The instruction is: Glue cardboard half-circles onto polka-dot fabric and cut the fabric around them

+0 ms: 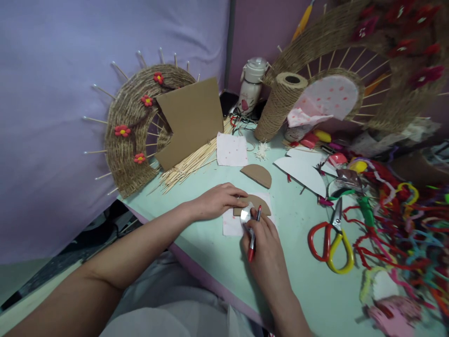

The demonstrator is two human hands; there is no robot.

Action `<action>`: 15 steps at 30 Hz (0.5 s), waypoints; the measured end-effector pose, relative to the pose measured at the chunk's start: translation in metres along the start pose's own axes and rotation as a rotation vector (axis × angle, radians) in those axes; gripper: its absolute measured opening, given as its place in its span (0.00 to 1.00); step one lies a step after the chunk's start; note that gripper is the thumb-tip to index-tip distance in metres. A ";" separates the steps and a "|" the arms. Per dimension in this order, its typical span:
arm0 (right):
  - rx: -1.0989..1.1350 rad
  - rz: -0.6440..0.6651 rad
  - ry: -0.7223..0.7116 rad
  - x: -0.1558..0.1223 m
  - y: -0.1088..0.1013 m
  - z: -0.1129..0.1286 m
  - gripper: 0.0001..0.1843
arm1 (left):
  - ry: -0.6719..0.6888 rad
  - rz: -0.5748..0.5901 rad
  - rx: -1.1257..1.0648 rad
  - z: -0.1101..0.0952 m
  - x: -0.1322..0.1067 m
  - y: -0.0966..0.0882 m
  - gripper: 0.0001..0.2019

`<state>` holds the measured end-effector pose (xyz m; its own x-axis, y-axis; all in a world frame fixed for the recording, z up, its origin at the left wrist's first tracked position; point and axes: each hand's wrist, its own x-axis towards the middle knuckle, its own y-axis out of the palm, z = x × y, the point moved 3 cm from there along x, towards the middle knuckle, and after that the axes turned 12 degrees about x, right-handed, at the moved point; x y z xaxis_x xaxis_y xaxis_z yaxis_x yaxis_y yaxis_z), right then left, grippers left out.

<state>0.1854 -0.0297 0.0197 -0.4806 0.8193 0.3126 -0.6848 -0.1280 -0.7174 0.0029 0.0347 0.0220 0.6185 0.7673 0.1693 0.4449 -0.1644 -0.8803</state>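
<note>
My left hand [217, 200] lies on the pale green table [298, 220], its fingers pressing down a brown cardboard half-circle [261, 203] that rests on a white cloth piece [232, 225]. My right hand [263, 243] is closed round a red pen [253, 234], whose tip is at the straight edge of the half-circle. A small shiny thing sits by the pen tip; I cannot make out what it is. A second cardboard half-circle [257, 174] lies a little farther back.
Scissors with red and yellow handles [331, 238] lie to the right, beside a heap of coloured pipe cleaners [403, 220]. Behind stand a twine spool [280, 105], a twine-wrapped wreath with red flowers [135, 126], a cardboard sheet [191, 119], thin sticks [189, 164] and white paper shapes [303, 171].
</note>
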 end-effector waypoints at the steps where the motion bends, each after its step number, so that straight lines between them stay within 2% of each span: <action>1: -0.001 0.000 -0.001 0.000 0.000 0.000 0.07 | -0.002 0.004 0.000 -0.001 0.001 -0.001 0.17; 15: 0.029 -0.019 0.017 0.001 0.001 0.002 0.08 | 0.004 -0.004 0.036 -0.007 0.002 -0.005 0.15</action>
<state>0.1829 -0.0298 0.0206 -0.4581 0.8311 0.3153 -0.7096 -0.1283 -0.6928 0.0062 0.0323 0.0301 0.6194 0.7654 0.1745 0.4239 -0.1390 -0.8950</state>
